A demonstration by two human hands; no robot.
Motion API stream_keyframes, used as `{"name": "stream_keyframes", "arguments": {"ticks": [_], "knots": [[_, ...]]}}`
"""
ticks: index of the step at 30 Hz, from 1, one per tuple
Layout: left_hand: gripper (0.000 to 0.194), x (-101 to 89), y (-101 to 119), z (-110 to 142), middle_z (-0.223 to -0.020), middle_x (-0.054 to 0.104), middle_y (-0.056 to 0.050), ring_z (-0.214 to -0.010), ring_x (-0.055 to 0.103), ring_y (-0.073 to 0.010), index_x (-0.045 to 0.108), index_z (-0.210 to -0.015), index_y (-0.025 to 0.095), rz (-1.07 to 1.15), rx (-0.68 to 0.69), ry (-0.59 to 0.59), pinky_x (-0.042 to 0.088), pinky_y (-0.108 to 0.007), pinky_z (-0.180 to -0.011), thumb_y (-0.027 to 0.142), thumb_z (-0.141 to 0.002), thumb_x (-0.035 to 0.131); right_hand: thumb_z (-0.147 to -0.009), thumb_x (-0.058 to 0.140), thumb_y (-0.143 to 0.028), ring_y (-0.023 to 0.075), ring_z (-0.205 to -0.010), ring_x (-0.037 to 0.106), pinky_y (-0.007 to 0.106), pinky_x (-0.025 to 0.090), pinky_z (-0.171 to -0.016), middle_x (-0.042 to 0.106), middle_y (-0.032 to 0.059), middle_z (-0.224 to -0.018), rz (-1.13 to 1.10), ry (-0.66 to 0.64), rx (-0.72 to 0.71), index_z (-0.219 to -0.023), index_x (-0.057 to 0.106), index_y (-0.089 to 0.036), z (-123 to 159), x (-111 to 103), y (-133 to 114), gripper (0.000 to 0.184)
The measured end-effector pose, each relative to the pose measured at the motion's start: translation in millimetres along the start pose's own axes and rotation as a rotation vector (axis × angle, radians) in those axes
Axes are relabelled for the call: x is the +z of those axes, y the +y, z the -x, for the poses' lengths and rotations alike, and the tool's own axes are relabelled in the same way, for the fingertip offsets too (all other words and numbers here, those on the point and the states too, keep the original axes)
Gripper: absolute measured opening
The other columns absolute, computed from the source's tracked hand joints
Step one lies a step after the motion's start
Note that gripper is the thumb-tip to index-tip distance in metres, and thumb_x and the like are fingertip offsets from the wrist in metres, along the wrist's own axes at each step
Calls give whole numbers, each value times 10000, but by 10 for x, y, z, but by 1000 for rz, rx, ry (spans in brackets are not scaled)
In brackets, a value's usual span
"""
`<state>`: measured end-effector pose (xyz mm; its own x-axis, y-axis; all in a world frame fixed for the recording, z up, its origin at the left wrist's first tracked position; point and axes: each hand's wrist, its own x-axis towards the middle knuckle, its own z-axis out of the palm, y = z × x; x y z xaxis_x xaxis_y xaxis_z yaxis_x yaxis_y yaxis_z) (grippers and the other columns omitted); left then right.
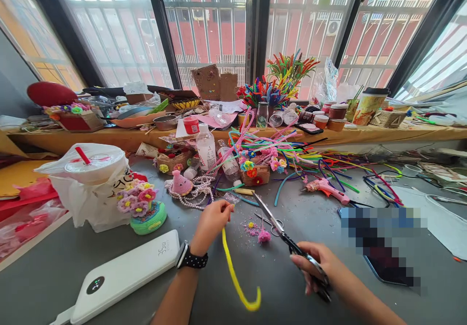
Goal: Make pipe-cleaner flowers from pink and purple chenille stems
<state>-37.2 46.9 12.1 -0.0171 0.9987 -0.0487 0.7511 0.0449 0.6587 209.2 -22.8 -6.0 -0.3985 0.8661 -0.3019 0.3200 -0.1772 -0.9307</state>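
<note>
- The left hand (213, 220) is pinching, fingers curled nearly closed, and is holding the upper end of a yellow fuzzy stem (231, 269).
- The yellow fuzzy stem is hanging toward five o'clock from that hand, its lower end hooking upward.
- The right hand (315, 266) is wrapping its fingers around the handles of the large scissors (279, 230), whose blades are pointing between ten and eleven o'clock; the gap between the handles is hard to tell.
- A pink fuzzy piece (264, 236) is lying between the hands, near three to four o'clock from the left one, with pink clippings (245, 228) scattering beside it.
- A pink glue gun (324, 189) is resting at twelve o'clock from the right hand.
- A white power bank (127, 276) is lying at eight o'clock from the left hand.
</note>
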Motion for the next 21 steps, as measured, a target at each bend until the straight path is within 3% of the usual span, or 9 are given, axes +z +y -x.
{"name": "stream_keyframes", "arguments": {"ticks": [4, 6, 9, 15, 17, 21], "knots": [[229, -221, -29, 48, -569, 595, -27, -571, 560, -179, 584, -682, 193, -242, -92, 194, 326, -228, -475, 310, -754, 400, -660, 526, -467, 107, -446, 416, 205, 343, -392, 376, -46, -464, 422, 255, -44, -532, 369, -191, 77, -289, 89, 342], [249, -308, -46, 62, -636, 615, -60, -612, 571, -207, 594, -736, 196, -368, -143, 294, 326, -245, -479, 307, -778, 375, -676, 512, -410, 132, -466, 426, 234, 329, -438, 434, -22, -462, 696, 370, -50, -538, 437, -189, 77, -423, 136, 271], [284, -367, -88, 50, -789, 618, -125, -691, 586, -237, 593, -839, 156, -527, -159, 412, 367, -274, -524, 250, -810, 326, -687, 495, -335, 183, -522, 501, 266, 340, -492, 565, 35, -544, 917, 464, -8, -631, 545, -183, 50, -582, 187, 170], [249, -311, -246, -62, -817, 610, -136, -781, 582, -230, 583, -914, 101, -629, -79, 408, 416, -277, -652, 123, -771, 380, -657, 525, -206, 244, -693, 576, 298, 377, -574, 639, 72, -741, 1013, 407, 21, -717, 630, -203, 36, -651, -5, 121], [264, -301, -290, -88, -827, 607, -144, -787, 580, -233, 563, -960, 84, -642, -74, 420, 420, -286, -667, 114, -768, 385, -682, 524, -244, 240, -735, 570, 308, 387, -626, 639, 65, -760, 964, 395, -60, -742, 628, -207, -7, -544, -151, 126], [311, -349, -298, -78, -896, 581, -171, -845, 553, -260, 502, -1051, 63, -667, -112, 506, 416, -327, -696, 151, -782, 375, -712, 525, -317, 203, -756, 557, 286, 397, -670, 627, 61, -807, 829, 235, -284, -835, 608, -183, -237, -188, -407, 200]]}}
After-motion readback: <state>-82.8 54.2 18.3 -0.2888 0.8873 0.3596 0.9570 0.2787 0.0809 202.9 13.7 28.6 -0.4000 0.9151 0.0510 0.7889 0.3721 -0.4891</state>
